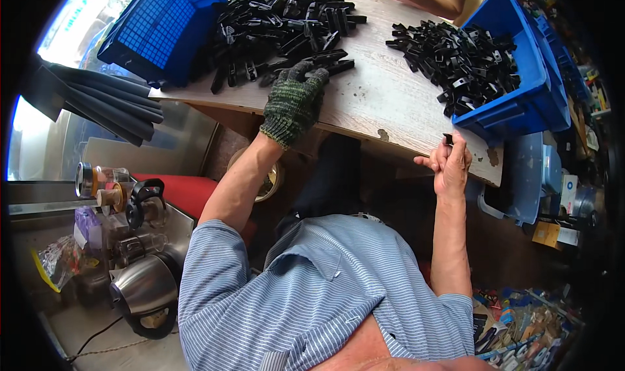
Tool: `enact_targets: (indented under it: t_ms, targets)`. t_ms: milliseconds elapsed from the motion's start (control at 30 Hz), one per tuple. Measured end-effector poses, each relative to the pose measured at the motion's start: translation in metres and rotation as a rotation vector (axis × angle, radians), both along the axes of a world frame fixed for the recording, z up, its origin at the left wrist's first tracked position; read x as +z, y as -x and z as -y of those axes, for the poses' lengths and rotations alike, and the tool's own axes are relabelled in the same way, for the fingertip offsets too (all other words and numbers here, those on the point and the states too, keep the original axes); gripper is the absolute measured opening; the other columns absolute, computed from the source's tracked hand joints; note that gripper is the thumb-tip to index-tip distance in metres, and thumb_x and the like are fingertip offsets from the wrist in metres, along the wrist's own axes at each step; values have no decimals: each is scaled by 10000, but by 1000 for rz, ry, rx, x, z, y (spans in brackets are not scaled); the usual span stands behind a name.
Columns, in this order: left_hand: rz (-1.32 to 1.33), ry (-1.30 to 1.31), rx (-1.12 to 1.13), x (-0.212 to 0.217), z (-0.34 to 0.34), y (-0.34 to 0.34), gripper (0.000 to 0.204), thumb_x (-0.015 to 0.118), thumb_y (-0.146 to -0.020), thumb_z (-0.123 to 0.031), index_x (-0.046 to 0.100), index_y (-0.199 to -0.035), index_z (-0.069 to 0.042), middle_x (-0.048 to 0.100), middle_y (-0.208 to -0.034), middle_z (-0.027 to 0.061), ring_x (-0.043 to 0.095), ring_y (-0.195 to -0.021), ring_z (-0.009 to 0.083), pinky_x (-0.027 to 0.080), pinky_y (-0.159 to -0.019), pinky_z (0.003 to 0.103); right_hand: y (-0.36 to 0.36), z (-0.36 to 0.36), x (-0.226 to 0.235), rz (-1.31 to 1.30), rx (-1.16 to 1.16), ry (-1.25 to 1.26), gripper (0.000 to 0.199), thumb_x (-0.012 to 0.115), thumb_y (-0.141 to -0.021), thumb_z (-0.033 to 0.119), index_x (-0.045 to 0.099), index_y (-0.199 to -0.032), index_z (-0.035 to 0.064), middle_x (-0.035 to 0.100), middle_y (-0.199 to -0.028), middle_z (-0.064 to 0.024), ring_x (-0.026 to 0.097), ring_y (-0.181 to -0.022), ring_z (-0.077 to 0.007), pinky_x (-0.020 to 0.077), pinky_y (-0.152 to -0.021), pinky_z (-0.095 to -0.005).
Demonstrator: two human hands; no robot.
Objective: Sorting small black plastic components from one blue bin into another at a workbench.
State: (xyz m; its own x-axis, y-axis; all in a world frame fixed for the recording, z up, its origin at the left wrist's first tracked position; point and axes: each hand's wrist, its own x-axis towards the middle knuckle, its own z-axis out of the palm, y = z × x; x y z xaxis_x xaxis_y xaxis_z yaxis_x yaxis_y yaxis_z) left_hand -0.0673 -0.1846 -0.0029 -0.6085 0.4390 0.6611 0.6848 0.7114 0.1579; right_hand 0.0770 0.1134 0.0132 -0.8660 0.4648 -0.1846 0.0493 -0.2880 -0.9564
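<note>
My left hand [295,104], in a green and black knit glove, rests at the near edge of a pile of long black plastic clip-like parts [280,26]. Its fingers are apart and touch the closest pieces; the fingertips are partly hidden. My bare right hand [449,163] is raised by the table's front right edge. Between its fingertips sits a small black part [448,138], mostly covered by the fingers. Beyond that hand, smaller black parts [462,62] are heaped, spilling out of a tipped blue bin [514,107].
The worn white table [364,104] has chipped patches along its front edge. A blue basket [153,29] leans at the left. Across the table, another person's arm [430,0] shows. A steel kettle [146,286] and glass pots stand low on the left.
</note>
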Motion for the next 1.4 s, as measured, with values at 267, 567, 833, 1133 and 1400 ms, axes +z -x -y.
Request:
enact_targets:
  t_ms: [267,567,833,1133,1400]
  targets:
    - [159,41,-105,-6,-2,8,271,658,-849,-175,663,-1111,-107,659,-1072,141,609,-969,364,488,-834,474,0,0,-2,-16,-22,53,456,483,-975,391,442,-604,129,257,-457,45,316,-393,-87,586,-509,-423]
    - [-39,35,106,-3,-4,2,218,678,-837,-238,670,-980,-74,649,-1076,182,596,-985,395,469,-844,526,2,-2,-6,-19,-61,114,379,438,-983,361,454,-706,103,252,-493,44,312,-390,-88,579,-445,-409]
    - [543,-600,-260,12,-70,-53,159,626,-933,-161,663,-1013,-28,679,-909,178,661,-781,365,533,-705,417,7,8,3,-6,-110,93,419,423,-985,401,446,-685,109,239,-467,39,302,-393,-98,571,-456,-439]
    - [653,-500,-544,8,-157,-84,220,599,-942,-192,630,-1095,-37,667,-949,191,652,-847,381,517,-698,463,12,8,-18,26,-273,80,318,503,-949,381,589,-916,77,487,-579,-14,447,-404,-124,395,-392,-277]
    - [717,-460,-309,20,-174,-101,251,540,-987,-204,587,-1192,-69,678,-952,218,654,-863,415,499,-725,480,7,21,-12,-65,-263,-32,274,494,-972,223,492,-724,104,416,-653,29,383,-551,-67,354,-495,-270]
